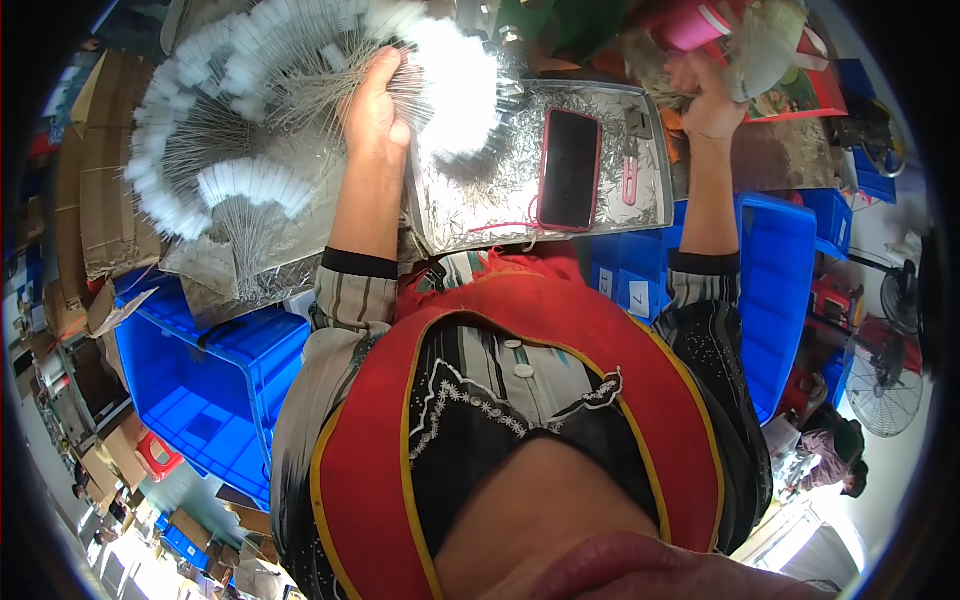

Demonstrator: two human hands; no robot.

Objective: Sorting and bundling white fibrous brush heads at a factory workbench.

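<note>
My left hand (377, 110) is closed around a bundle of thin grey wire stems (330, 90) with fuzzy-looking white ends, held over the left side of a shallow white tray. The white ends beside that hand are overexposed. More wire stems with white ends (255, 190) lie fanned out to the left. My right hand (708, 100) is at the far right of the table with its fingers curled, close to a pink roll (692, 28) and a crumpled translucent plastic bag (768, 55). Whatever those fingers grip is hard to make out.
The white tray (655, 205) carries scattered wire clippings, a dark phone (570, 170) in a pink case and a pink-edged small tool (630, 170). Blue bins (200, 370) stand at my left and right (775, 300). Cardboard (105, 170) borders the left; a fan (885, 385) stands far right.
</note>
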